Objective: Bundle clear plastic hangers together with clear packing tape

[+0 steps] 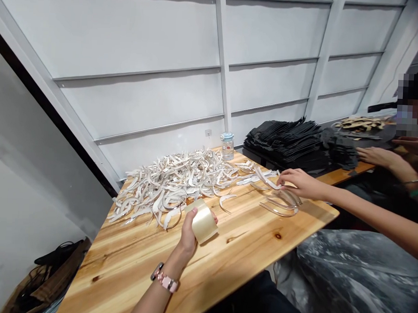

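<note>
My left hand [189,234] is closed round a roll of clear tape [203,222], held just above the wooden table [128,263]. A watch with a pink strap sits on that wrist. My right hand [299,183] reaches out to the right side of the table, its fingers curled onto a white curved strip [265,178] that lies over several clear curved plastic pieces [279,205]. A big heap of white curved strips [169,185] covers the far left of the table.
A small clear bottle with a blue cap [227,146] stands at the table's far edge. A stack of black sheets [292,141] lies on the adjoining table, where another person's hands [378,157] work. Bags [51,269] sit on the floor at left.
</note>
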`<state>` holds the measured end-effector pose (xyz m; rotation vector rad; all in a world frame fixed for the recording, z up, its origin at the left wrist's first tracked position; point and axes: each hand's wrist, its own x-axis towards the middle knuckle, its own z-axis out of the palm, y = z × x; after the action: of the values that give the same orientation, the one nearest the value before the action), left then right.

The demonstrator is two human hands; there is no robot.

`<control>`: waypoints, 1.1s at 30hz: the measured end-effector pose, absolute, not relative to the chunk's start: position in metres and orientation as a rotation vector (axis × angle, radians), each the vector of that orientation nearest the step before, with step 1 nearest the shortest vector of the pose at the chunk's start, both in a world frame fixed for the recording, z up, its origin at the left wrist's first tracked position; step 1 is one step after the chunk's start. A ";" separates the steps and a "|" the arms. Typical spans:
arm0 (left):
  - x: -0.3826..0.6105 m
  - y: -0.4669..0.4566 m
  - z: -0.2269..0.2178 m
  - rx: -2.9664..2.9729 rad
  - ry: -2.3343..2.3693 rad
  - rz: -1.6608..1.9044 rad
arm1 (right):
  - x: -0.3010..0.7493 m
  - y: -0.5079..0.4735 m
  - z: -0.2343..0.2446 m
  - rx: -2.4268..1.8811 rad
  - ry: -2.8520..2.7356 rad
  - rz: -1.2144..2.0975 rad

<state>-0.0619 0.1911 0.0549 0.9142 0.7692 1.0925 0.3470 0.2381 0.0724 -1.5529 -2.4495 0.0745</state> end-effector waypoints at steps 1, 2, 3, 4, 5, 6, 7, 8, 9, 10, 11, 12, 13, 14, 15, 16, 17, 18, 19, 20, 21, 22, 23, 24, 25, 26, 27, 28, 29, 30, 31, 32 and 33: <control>-0.062 0.191 0.054 0.915 0.769 1.091 | 0.350 0.235 0.073 -1.557 -2.448 0.080; -0.062 0.192 0.054 0.916 0.769 1.089 | 0.353 0.231 0.073 -1.563 -2.455 0.095; -0.062 0.192 0.053 0.914 0.771 1.085 | 0.355 0.226 0.072 -1.571 -2.468 0.121; -0.062 0.192 0.053 0.911 0.772 1.080 | 0.357 0.222 0.070 -1.581 -2.485 0.154; -0.062 0.192 0.054 0.906 0.772 1.075 | 0.359 0.218 0.068 -1.592 -2.503 0.191; -0.062 0.192 0.054 0.900 0.773 1.075 | 0.360 0.214 0.065 -1.605 -2.520 0.229; -0.062 0.192 0.055 0.894 0.776 1.078 | 0.360 0.210 0.063 -1.617 -2.534 0.266; -0.061 0.192 0.055 0.890 0.778 1.086 | 0.360 0.208 0.061 -1.626 -2.546 0.303; -0.061 0.191 0.056 0.886 0.778 1.096 | 0.360 0.207 0.059 -1.631 -2.555 0.337; -0.061 0.191 0.057 0.880 0.780 1.106 | 0.359 0.206 0.058 -1.633 -2.562 0.367; -0.060 0.191 0.058 0.872 0.783 1.111 | 0.359 0.205 0.057 -1.632 -2.566 0.394; -0.060 0.190 0.058 0.866 0.784 1.110 | 0.359 0.205 0.057 -1.629 -2.568 0.415; -0.060 0.190 0.058 0.861 0.785 1.109 | 0.359 0.205 0.058 -1.626 -2.569 0.433; -0.060 0.190 0.059 0.859 0.787 1.106 | 0.360 0.205 0.059 -1.622 -2.571 0.449; -0.060 0.190 0.059 0.860 0.790 1.103 | 0.361 0.204 0.060 -1.618 -2.573 0.463; -0.060 0.190 0.059 0.864 0.795 1.103 | 0.362 0.203 0.061 -1.614 -2.576 0.476; -0.060 0.190 0.058 0.869 0.799 1.105 | 0.363 0.202 0.062 -1.610 -2.580 0.489; -0.060 0.190 0.058 0.874 0.801 1.107 | 0.364 0.202 0.062 -1.608 -2.583 0.501; -0.061 0.191 0.057 0.878 0.800 1.105 | 0.365 0.201 0.062 -1.607 -2.584 0.510; -0.061 0.191 0.057 0.880 0.800 1.105 | 0.367 0.200 0.061 -1.607 -2.581 0.515; -0.061 0.191 0.056 0.879 0.802 1.109 | 0.367 0.200 0.060 -1.608 -2.576 0.515; -0.062 0.192 0.055 0.880 0.803 1.110 | 0.368 0.200 0.059 -1.609 -2.570 0.511; -0.062 0.192 0.055 0.883 0.801 1.109 | 0.368 0.201 0.058 -1.608 -2.564 0.504; -0.062 0.192 0.054 0.889 0.796 1.107 | 0.369 0.202 0.057 -1.606 -2.560 0.494; -0.062 0.192 0.054 0.896 0.790 1.103 | 0.369 0.203 0.056 -1.601 -2.557 0.482; -0.062 0.192 0.054 0.902 0.782 1.098 | 0.370 0.205 0.055 -1.598 -2.554 0.470; -0.062 0.192 0.055 0.907 0.777 1.093 | 0.370 0.206 0.056 -1.597 -2.552 0.458; -0.062 0.192 0.055 0.906 0.777 1.095 | 0.371 0.208 0.057 -1.598 -2.550 0.446; -0.062 0.192 0.056 0.899 0.782 1.101 | 0.372 0.209 0.059 -1.602 -2.547 0.433; -0.061 0.192 0.056 0.892 0.786 1.108 | 0.373 0.211 0.062 -1.606 -2.543 0.418; -0.061 0.191 0.057 0.887 0.788 1.112 | 0.373 0.212 0.066 -1.609 -2.539 0.400; -0.061 0.191 0.057 0.883 0.790 1.113 | 0.372 0.213 0.071 -1.608 -2.533 0.378; -0.061 0.191 0.056 0.881 0.790 1.109 | 0.371 0.214 0.076 -1.605 -2.526 0.356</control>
<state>-0.0612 0.1914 0.0563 0.8810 0.7903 1.1088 0.3708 0.2143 0.0758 -1.6047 -2.5264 0.3556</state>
